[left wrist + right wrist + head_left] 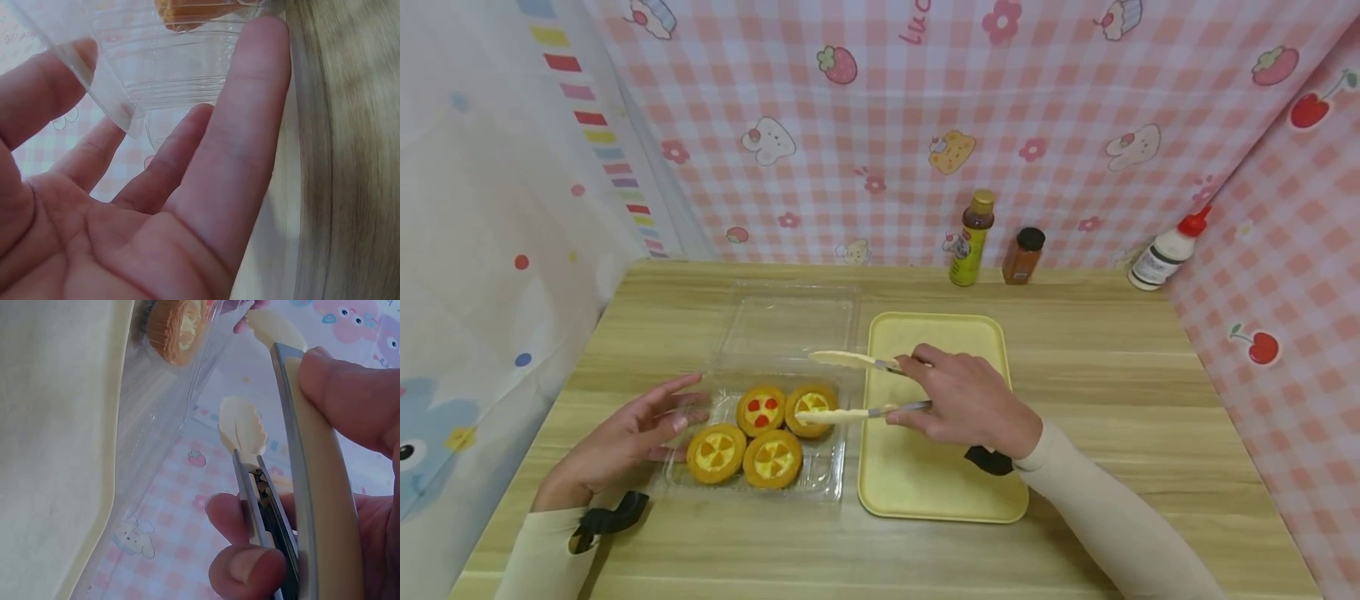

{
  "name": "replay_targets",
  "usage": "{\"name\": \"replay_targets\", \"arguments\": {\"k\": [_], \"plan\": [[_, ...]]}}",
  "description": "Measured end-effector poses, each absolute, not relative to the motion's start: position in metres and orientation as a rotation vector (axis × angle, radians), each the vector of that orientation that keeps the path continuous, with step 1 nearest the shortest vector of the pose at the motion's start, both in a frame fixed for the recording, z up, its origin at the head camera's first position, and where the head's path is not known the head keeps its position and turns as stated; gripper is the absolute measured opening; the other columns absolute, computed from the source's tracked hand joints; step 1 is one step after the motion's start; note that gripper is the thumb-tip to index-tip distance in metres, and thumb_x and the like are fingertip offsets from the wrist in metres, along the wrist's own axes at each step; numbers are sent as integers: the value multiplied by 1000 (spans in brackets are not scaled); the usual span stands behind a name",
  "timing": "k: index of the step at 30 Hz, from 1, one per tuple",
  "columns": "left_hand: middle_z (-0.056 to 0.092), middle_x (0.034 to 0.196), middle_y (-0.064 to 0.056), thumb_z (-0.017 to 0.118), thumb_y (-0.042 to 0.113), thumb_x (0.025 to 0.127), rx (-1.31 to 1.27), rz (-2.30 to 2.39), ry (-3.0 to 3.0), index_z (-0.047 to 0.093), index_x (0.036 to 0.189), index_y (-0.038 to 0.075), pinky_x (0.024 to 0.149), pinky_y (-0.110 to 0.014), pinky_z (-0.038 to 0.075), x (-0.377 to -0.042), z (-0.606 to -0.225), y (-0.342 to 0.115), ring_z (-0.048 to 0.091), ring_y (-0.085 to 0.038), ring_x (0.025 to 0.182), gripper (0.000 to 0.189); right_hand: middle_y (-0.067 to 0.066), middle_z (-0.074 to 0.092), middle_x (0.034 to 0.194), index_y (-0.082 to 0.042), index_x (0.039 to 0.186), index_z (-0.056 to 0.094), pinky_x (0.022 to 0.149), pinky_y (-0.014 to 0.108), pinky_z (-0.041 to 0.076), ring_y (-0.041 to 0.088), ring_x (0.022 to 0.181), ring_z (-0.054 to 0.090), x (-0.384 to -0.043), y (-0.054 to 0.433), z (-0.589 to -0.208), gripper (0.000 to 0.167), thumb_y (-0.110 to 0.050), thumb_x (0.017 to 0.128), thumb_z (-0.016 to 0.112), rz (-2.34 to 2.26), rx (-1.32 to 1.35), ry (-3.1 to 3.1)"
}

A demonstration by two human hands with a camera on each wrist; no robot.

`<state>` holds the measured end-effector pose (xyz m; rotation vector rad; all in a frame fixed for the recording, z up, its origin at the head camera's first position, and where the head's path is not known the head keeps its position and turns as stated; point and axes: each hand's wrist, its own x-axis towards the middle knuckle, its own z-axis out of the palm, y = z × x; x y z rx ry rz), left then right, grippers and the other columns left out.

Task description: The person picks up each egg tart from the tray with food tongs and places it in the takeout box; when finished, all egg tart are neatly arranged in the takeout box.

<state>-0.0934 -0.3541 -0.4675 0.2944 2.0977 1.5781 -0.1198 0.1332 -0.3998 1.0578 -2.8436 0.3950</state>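
Observation:
My left hand [632, 433] is at the left side of a clear plastic container [829, 471], fingers spread and loosely bent along its wall. In the left wrist view one fingertip [265, 34] overlaps the container's underside. Inside sit several round tarts with yellow filling: one tart [762, 411] has red pieces on top, the others, such as this tart [773, 458], orange wedges. My right hand [962, 400] holds cream-tipped tongs [844, 360], gripping both arms near the middle. The tongs' tips [242, 424] stand apart, one overlapping the back right tart [808, 400] in the head view.
The container's clear lid [790, 321] lies folded back behind it. A yellow tray [936, 492] is beneath my right hand. Along the back stand a yellow-labelled bottle [970, 250], a black-capped spice jar [1022, 258] and a white squeeze bottle with a red tip [1165, 257].

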Motion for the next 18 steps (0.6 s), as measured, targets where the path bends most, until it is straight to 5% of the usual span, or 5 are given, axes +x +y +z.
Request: {"name": "replay_targets", "arguments": {"k": [3,11,18], "plan": [[36,167,-22,46,18,115,307,1589,2095,21,169,15,91,-43,63,-93,-467,-353,62,2,130,60,-2,68,110,-15,134,71,58,28,48,7,65,53,-120,140,-402,66,-64,91,75,444,1019,-2819],[51,156,13,46,13,114,342,1623,2094,22,169,11,88,-42,64,-94,-470,-353,61,3,130,60,2,69,111,-9,133,71,66,33,56,12,75,62,-122,165,-409,67,-59,89,80,551,908,-2768],[50,157,9,45,13,115,345,1622,2085,21,169,12,89,-42,64,-95,-471,-356,61,3,131,59,5,68,106,-5,131,71,65,37,56,17,71,62,-128,195,-411,64,-51,88,83,568,817,-2703]]}}
